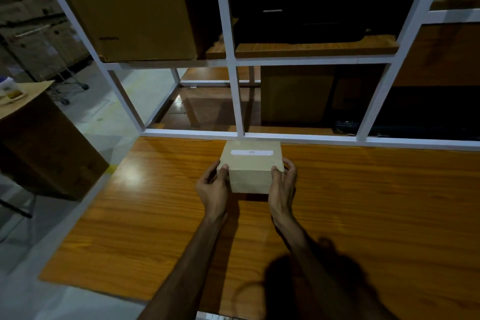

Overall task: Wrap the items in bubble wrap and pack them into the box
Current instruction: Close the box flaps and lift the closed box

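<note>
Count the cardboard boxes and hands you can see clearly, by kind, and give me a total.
Small cardboard box held on the wooden table, with white tape strip on top: 1
Large cardboard box on the upper shelf: 1
Large brown box at left: 1
Hands: 2, left hand and right hand
Total: 5

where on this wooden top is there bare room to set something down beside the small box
Bare wood lies on both sides of the small box: left of the left hand out to the tabletop edge, and right of the right hand. The near strip is crossed by both forearms. Behind the box, the white rack frame crowds it.
</note>
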Demonstrator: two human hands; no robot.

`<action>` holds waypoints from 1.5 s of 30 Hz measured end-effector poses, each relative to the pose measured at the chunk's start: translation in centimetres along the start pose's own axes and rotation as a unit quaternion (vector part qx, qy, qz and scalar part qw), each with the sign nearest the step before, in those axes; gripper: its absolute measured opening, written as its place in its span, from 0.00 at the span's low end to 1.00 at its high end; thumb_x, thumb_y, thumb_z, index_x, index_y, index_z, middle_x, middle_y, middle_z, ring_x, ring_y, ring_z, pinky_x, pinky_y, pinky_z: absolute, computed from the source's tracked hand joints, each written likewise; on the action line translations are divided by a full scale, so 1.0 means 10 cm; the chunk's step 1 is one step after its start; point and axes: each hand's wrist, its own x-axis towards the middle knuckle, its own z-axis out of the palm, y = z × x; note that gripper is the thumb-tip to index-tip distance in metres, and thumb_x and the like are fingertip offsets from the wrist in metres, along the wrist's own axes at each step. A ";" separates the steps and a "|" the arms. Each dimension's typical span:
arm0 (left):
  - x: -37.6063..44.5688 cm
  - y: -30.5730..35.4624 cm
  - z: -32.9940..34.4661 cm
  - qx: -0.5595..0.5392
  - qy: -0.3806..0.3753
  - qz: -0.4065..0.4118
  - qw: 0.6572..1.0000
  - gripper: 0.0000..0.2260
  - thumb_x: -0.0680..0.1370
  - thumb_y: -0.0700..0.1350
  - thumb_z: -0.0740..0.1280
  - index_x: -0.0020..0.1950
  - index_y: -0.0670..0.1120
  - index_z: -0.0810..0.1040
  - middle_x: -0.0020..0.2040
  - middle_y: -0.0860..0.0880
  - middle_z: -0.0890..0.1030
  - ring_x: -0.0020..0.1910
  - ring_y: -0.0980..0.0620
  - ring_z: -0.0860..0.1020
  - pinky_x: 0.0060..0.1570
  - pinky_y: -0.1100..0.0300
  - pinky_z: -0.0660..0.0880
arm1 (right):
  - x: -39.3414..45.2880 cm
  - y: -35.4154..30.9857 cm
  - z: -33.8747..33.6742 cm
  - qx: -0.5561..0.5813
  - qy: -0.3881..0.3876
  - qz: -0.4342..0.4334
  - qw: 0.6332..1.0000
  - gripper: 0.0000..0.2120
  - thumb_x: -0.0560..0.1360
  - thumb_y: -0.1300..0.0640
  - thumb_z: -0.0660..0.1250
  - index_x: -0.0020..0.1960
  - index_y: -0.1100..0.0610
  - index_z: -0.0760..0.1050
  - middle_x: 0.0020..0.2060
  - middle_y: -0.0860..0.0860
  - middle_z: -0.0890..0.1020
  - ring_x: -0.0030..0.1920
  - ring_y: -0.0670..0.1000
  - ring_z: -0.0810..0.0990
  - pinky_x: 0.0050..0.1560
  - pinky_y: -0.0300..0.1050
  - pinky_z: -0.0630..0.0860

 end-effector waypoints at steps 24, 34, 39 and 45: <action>0.42 -0.41 -0.22 0.076 -0.042 -0.007 0.996 0.20 0.83 0.35 0.67 0.75 0.43 0.76 0.68 0.47 0.81 0.66 0.47 0.80 0.57 0.49 0.84 | 0.01 0.45 0.16 -0.063 -0.100 -0.005 0.993 0.32 0.78 0.31 0.56 0.78 0.38 0.55 0.75 0.52 0.69 0.66 0.52 0.73 0.59 0.61 0.80; 0.41 -0.47 -0.30 0.154 -0.039 0.035 0.987 0.19 0.80 0.41 0.72 0.72 0.46 0.79 0.65 0.50 0.83 0.64 0.50 0.81 0.57 0.38 0.83 | 0.03 0.52 0.04 -0.115 -0.130 -0.012 0.985 0.32 0.80 0.31 0.56 0.80 0.38 0.54 0.75 0.48 0.72 0.69 0.53 0.75 0.62 0.62 0.80; 0.36 -0.43 -0.30 0.202 -0.015 0.040 0.978 0.15 0.81 0.41 0.72 0.67 0.44 0.80 0.58 0.52 0.83 0.61 0.47 0.81 0.55 0.38 0.83 | 0.06 0.54 -0.05 -0.136 -0.148 -0.007 0.980 0.29 0.81 0.35 0.59 0.80 0.40 0.60 0.72 0.46 0.75 0.68 0.52 0.77 0.62 0.60 0.80; 0.31 -0.38 -0.33 0.246 -0.002 0.007 0.969 0.14 0.81 0.40 0.72 0.66 0.45 0.81 0.62 0.49 0.83 0.62 0.47 0.81 0.57 0.42 0.84 | 0.11 0.40 -0.21 -0.150 -0.169 0.008 0.974 0.24 0.84 0.50 0.65 0.79 0.47 0.66 0.70 0.48 0.78 0.63 0.49 0.79 0.58 0.50 0.79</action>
